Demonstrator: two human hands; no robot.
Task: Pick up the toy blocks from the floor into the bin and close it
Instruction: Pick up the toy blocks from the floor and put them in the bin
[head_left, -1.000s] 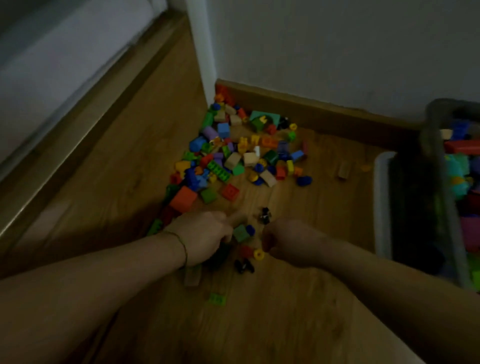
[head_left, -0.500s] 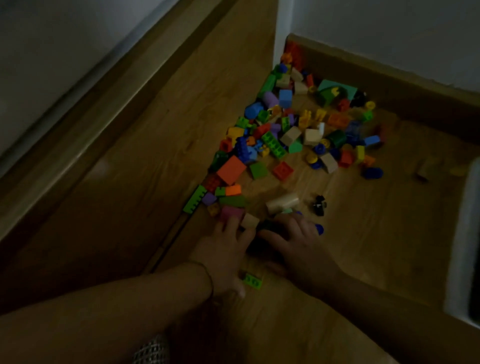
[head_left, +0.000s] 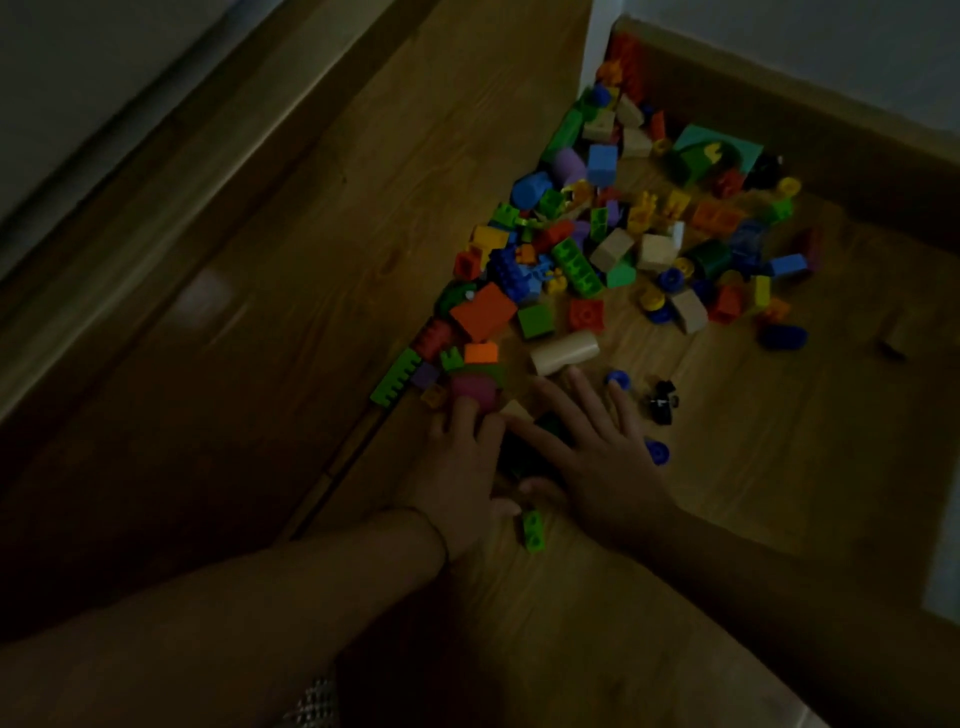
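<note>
The left hand (head_left: 467, 467) and right hand (head_left: 605, 457) lie flat, fingers straight, likely herding the dark blocks (head_left: 524, 452) between them. The pile (head_left: 597, 249) lies beyond the fingertips.

toy blocks (head_left: 582, 265) on floor (head_left: 779, 467) | left hand (head_left: 462, 467), right hand (head_left: 602, 457) before them, perhaps touching

Both forearms reach forward, left hand (head_left: 465, 467) and right hand (head_left: 608, 457) palm down side by side, fingers stretched, thumbs close together
</note>
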